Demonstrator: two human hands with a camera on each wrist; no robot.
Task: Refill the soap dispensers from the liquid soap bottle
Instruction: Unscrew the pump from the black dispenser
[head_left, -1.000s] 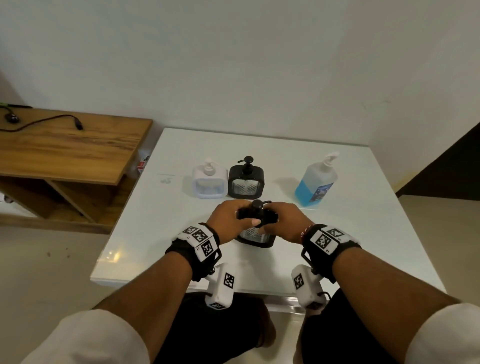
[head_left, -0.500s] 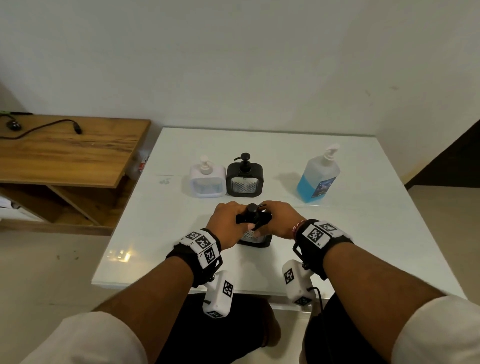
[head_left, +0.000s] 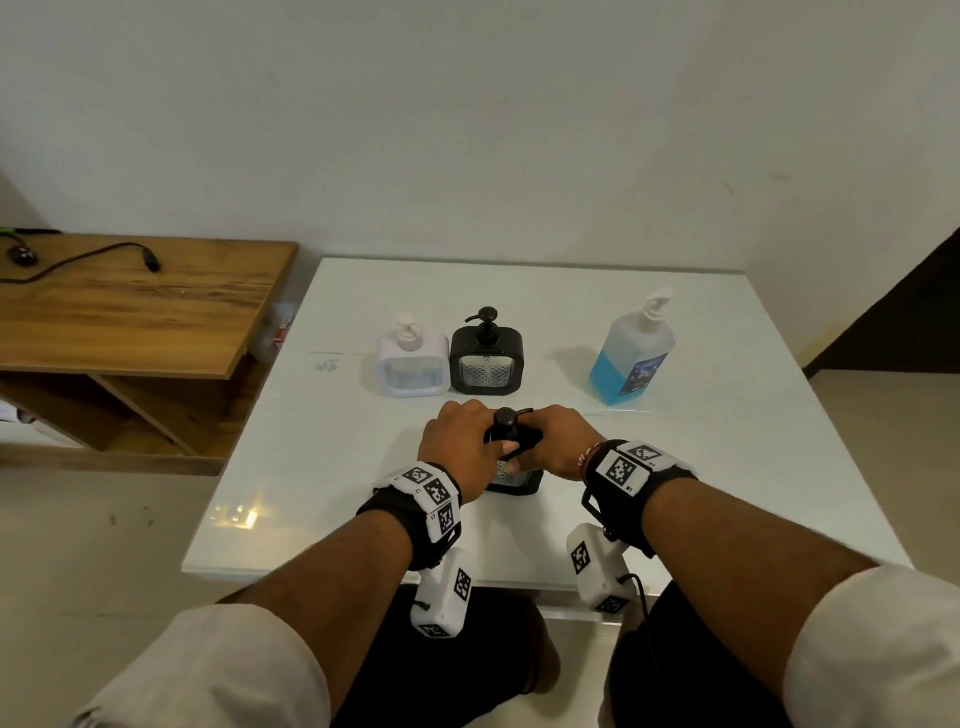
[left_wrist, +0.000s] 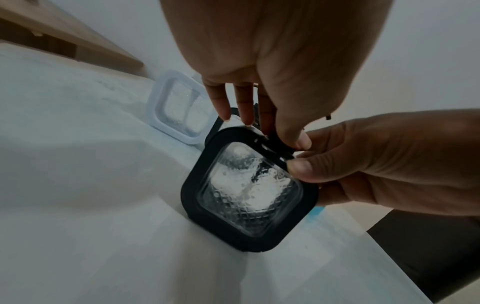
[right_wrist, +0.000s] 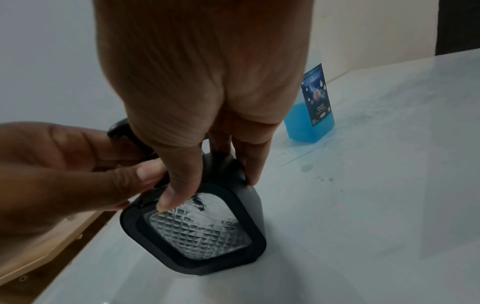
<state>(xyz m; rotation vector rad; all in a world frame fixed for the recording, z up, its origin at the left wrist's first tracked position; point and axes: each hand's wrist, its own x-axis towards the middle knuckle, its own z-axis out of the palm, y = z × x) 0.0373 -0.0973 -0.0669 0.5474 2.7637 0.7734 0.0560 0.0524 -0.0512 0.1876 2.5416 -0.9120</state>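
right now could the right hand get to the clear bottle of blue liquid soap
Probably yes: the clear bottle of blue liquid soap stands on bare table, nothing between. But the right hand grips the near black square dispenser, so it must release first.

Near black dispenser (head_left: 511, 480) upright, white dispenser (head_left: 413, 364), black dispenser (head_left: 487, 358), blue soap bottle (head_left: 629, 356) behind

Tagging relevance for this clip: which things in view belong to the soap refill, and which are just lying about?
Part of the job:
- near black dispenser, gripped by left hand and right hand
- far black dispenser
- white dispenser
- blue soap bottle

Lying about:
- wooden side table
- black cable on it
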